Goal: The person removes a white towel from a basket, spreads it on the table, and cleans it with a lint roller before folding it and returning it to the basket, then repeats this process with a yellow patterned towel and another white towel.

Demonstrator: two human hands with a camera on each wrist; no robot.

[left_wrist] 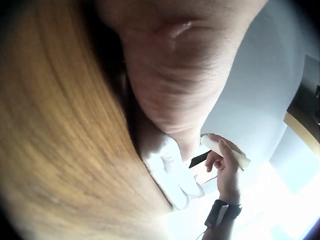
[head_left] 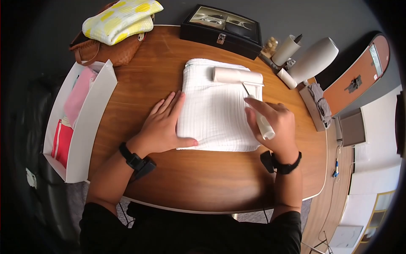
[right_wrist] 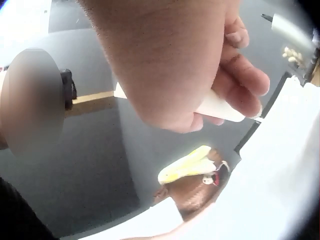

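A folded white ribbed cloth [head_left: 211,110] lies at the middle of the wooden table. On its upper right part rests the white cylinder of a lint roller [head_left: 237,76]. My right hand [head_left: 277,122] grips the roller's handle [head_left: 265,127], forefinger stretched along it; the right wrist view shows the fingers [right_wrist: 245,75] curled round the white handle [right_wrist: 220,107]. My left hand [head_left: 163,129] lies flat over the cloth's left edge, thumb on the cloth and the other fingers spread along its side. In the left wrist view the thumb base hides much of the cloth [left_wrist: 170,170].
At the left stands a white box [head_left: 91,122] with pink and red cloths. Behind it, a brown bag [head_left: 122,53] bears a yellow-and-white cloth [head_left: 120,21]. A black glasses case [head_left: 220,38] stands at the back, a white vase-like object [head_left: 315,59] and a grey box [head_left: 313,108] at the right.
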